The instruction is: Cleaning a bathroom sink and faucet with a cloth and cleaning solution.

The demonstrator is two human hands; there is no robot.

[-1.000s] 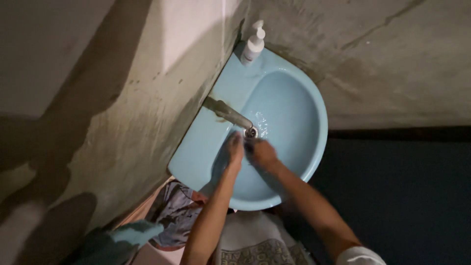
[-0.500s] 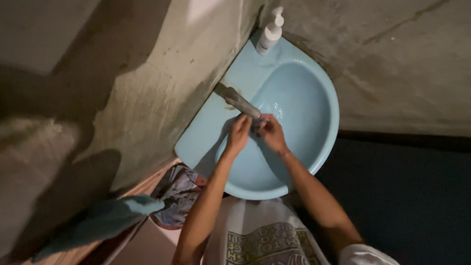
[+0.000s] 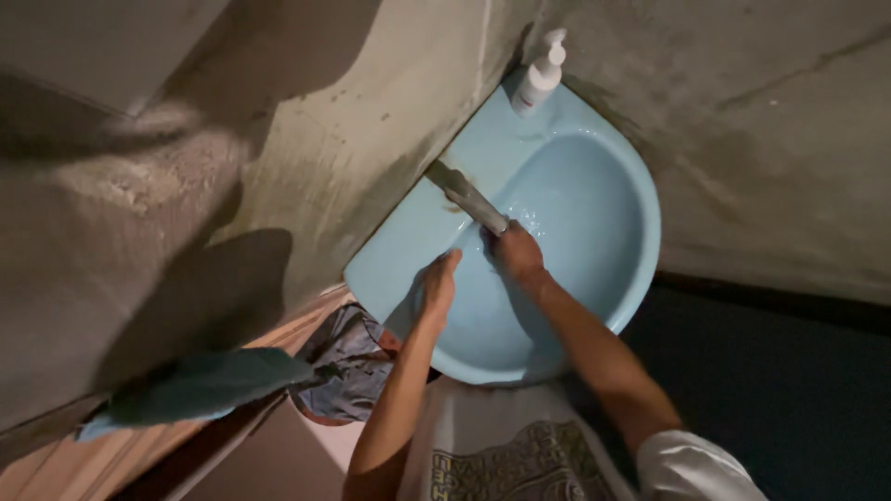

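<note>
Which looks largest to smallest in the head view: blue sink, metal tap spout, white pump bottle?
1. Pale blue half-round ceramic sink, by far the largest.
2 and 3. Grey metal tap spout and white plastic pump bottle look alike in size; I would not rank them.

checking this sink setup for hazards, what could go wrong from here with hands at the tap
The right hand sits right under the metal tap, so water may splash over the blue basin rim onto the shirt. The pump bottle stands on the basin's narrow corner and could be knocked in. The dim light hides wet patches.
</note>
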